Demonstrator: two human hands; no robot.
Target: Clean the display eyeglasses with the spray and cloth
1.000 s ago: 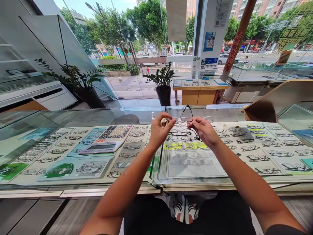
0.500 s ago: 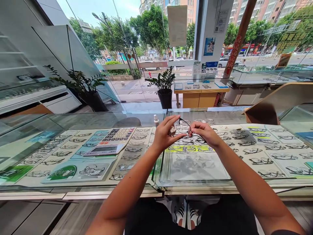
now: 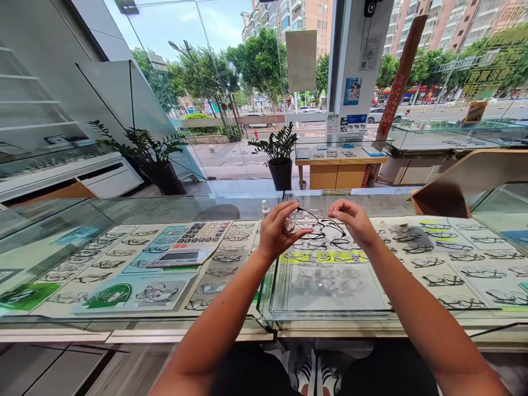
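Observation:
A pair of thin dark-framed eyeglasses (image 3: 307,219) is held up over the glass counter by my left hand (image 3: 275,230). Its fingers and thumb are closed on one side of the frame. Something pale and crumpled shows in that palm, and I cannot make out what it is. My right hand (image 3: 353,221) hovers to the right, apart from the lenses, with its fingertips drawn together in a pinch. Whether anything small is between those fingertips cannot be seen. Beneath both hands, several glasses (image 3: 338,256) lie in rows inside the case.
The glass display counter (image 3: 330,315) runs across in front of me. A large calculator (image 3: 185,256) lies to the left, and a small white bottle (image 3: 264,207) stands behind my left hand. At the right is a curved wooden piece (image 3: 445,201). A potted plant (image 3: 281,173) stands beyond the counter.
My right hand has come away from the eyeglasses, moving slightly right and up. My left hand still holds them. The view has tilted up a little.

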